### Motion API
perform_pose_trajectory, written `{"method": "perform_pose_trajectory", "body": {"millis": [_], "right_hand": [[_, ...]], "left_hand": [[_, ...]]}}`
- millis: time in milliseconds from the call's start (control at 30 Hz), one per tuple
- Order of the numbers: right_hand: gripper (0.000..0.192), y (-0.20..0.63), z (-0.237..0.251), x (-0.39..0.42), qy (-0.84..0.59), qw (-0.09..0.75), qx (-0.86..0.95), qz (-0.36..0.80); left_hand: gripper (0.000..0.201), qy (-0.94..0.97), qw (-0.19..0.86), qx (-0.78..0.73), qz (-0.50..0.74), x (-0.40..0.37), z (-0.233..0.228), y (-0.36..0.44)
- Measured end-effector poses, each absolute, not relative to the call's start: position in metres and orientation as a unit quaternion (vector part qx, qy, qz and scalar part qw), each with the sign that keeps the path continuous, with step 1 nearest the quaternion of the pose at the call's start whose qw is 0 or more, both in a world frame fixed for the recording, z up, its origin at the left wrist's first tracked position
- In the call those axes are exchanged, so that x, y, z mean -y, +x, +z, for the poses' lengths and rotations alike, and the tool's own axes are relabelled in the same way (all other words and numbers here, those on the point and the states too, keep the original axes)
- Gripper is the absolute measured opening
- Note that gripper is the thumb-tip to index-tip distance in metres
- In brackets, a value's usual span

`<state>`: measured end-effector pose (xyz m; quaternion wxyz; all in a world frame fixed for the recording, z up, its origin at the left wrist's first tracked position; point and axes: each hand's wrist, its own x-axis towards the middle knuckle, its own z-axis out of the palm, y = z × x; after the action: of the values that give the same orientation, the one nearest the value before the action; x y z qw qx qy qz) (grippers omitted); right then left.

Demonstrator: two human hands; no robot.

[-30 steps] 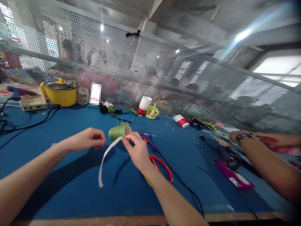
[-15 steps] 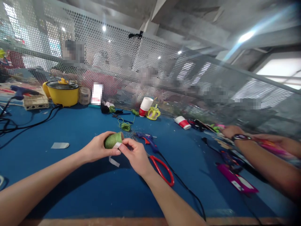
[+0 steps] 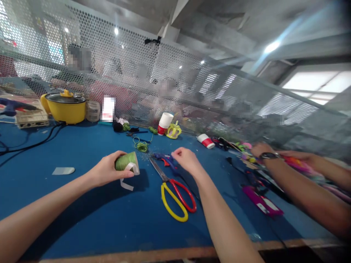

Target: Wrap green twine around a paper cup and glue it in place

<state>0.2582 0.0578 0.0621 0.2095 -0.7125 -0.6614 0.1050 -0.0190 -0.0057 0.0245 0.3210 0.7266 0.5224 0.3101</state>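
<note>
My left hand (image 3: 108,170) is closed around a small cup wound with green yarn (image 3: 124,162), lying on its side in the fingers. A narrow white strip (image 3: 132,167) curls across the cup's right end, and a loose length of it hangs below. My right hand (image 3: 186,159) is away from the cup with its fingers curled together, above the handle end of a blue glue gun (image 3: 165,159). Whether those fingers hold anything is hidden. Scissors (image 3: 164,178) with one red and one yellow handle lie between my hands, blades partly apart.
Along the back stand a yellow electric pot (image 3: 68,111), a clear jar (image 3: 93,111), stacked paper cups (image 3: 165,123) and a yellow crown-shaped piece (image 3: 173,130). Green yarn (image 3: 142,146) lies nearer. A co-worker's arms (image 3: 290,175) reach in from the right near a purple packet (image 3: 261,201).
My right hand has let go of the white strip and moved right, over the glue gun. My left hand keeps the cup. The scissors have come fully into sight.
</note>
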Motion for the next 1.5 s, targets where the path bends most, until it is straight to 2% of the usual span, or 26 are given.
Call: {"method": "perform_pose_trajectory", "body": {"millis": [67,167,300,367,467,500,567,633,967,1500], "right_hand": [[0.017,0.264,0.047,-0.064,-0.725,0.172,0.656,0.12],[0.022,0.264,0.027,-0.067,-0.73,0.159,0.651,0.134],[0.008,0.26,0.024,-0.066,-0.732,0.202,0.631,0.157],[0.015,0.258,0.033,-0.058,-0.721,0.233,0.627,0.181],[0.012,0.251,0.052,-0.036,-0.661,0.278,0.649,0.254],[0.01,0.247,0.058,-0.027,-0.607,0.307,0.659,0.32],[0.022,0.239,0.069,-0.009,-0.531,0.313,0.676,0.404],[0.023,0.231,0.075,0.006,-0.49,0.32,0.686,0.432],[0.021,0.219,0.075,0.023,-0.511,0.254,0.726,0.384],[0.014,0.216,0.075,0.027,-0.526,0.253,0.753,0.305]], "left_hand": [[0.064,0.728,0.317,-0.527,0.303,0.006,0.025,-0.019],[0.064,0.733,0.31,-0.528,0.296,0.006,0.025,-0.018],[0.064,0.747,0.271,-0.53,0.295,0.005,0.025,-0.02],[0.063,0.762,0.245,-0.523,0.294,0.005,0.026,-0.022],[0.062,0.782,0.211,-0.508,0.293,0.004,0.028,-0.024],[0.063,0.786,0.203,-0.505,0.292,0.004,0.029,-0.025],[0.062,0.792,0.193,-0.5,0.293,0.003,0.029,-0.026],[0.062,0.795,0.189,-0.495,0.296,0.002,0.029,-0.028],[0.061,0.802,0.162,-0.51,0.266,-0.004,0.03,-0.036],[0.058,0.808,0.158,-0.511,0.245,-0.002,0.031,-0.035]]}}
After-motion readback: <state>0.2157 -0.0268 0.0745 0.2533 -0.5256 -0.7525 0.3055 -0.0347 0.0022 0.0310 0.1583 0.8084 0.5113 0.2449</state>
